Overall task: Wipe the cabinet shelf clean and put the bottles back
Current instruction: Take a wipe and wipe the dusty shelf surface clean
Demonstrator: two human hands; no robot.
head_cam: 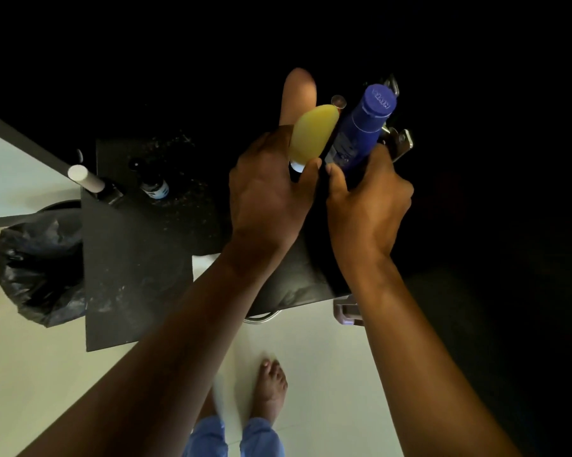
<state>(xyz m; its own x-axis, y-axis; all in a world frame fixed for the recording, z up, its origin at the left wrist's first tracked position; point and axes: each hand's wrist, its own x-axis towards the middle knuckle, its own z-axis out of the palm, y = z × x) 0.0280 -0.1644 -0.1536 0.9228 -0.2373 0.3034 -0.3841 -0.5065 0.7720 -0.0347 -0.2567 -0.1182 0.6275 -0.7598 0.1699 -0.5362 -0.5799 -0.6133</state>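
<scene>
Left hand clamped on yellow bottle; right hand clamped on blue bottle. Both bottles held side by side above dark shelf, near its right edge.

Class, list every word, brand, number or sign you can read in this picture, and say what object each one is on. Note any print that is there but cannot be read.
"NIVEA": embossed on the cap of the blue bottle held in the right hand.
Side label of the blue bottle: print present, too blurred to read.
Small dark bottle on the dark shelf: blue and white label, too small to read.
Yellow bottle in the left hand: no readable text visible.
</scene>
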